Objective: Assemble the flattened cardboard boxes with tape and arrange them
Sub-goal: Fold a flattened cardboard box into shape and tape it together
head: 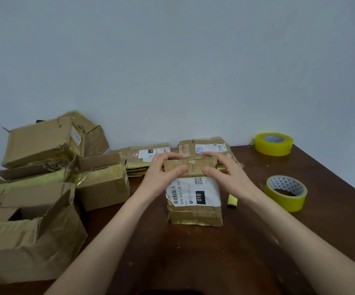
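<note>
A small cardboard box (195,211) with a white shipping label stands upright in the middle of the brown table (193,262). My left hand (161,173) grips its top left edge, thumb on the near face and fingers over the top flaps. My right hand (227,173) grips the top right edge the same way. Both hold the top flaps folded down. Flattened boxes (149,155) lie stacked behind it by the wall. Two yellow tape rolls lie at the right: the near tape roll (287,193) and the far tape roll (274,144).
Several assembled boxes (100,182) are piled on the left side of the table, some stacked, one large box (29,241) with open flaps at the near left. A short yellow tape scrap (232,200) lies right of the held box. A plain wall (172,60) stands behind.
</note>
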